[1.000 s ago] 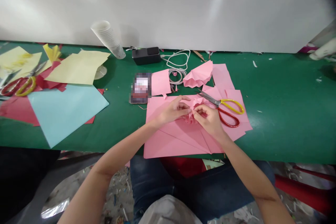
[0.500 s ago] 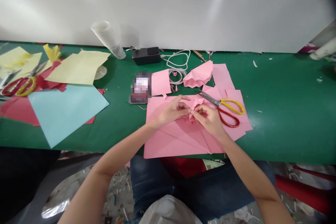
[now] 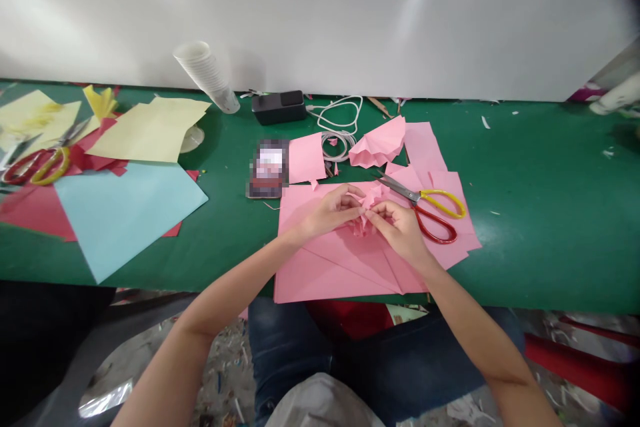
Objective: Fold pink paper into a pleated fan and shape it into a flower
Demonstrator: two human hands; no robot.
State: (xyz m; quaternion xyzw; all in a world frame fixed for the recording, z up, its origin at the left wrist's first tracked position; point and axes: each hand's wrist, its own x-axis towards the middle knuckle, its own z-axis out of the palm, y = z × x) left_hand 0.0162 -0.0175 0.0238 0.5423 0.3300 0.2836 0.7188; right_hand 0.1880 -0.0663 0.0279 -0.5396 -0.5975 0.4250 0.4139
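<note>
Between my two hands is a folded piece of pink paper (image 3: 371, 197), creased into pleats. My left hand (image 3: 336, 209) pinches it from the left, thumb and fingertips together. From the right, my right hand (image 3: 396, 223) grips it close to the same spot, fingers curled; the fingertips of both hands nearly meet. Under them lies a stack of flat pink sheets (image 3: 330, 273). Scissors (image 3: 415, 197) with one yellow and one red handle rest on the pink sheets just right of my right hand. Another pleated pink paper piece (image 3: 379, 143) lies beyond my hands.
A blurred phone (image 3: 269, 169), a black box (image 3: 279, 107) with a white cable (image 3: 340, 121) and leaning stacked paper cups (image 3: 206, 75) stand farther back. On the left are a light blue sheet (image 3: 131, 210), a pale yellow sheet (image 3: 147, 127) and more scissors (image 3: 50, 163).
The fingers of my left hand have curled in slightly around the pleated pink paper, which has shifted a little. Everything else stays in place.
</note>
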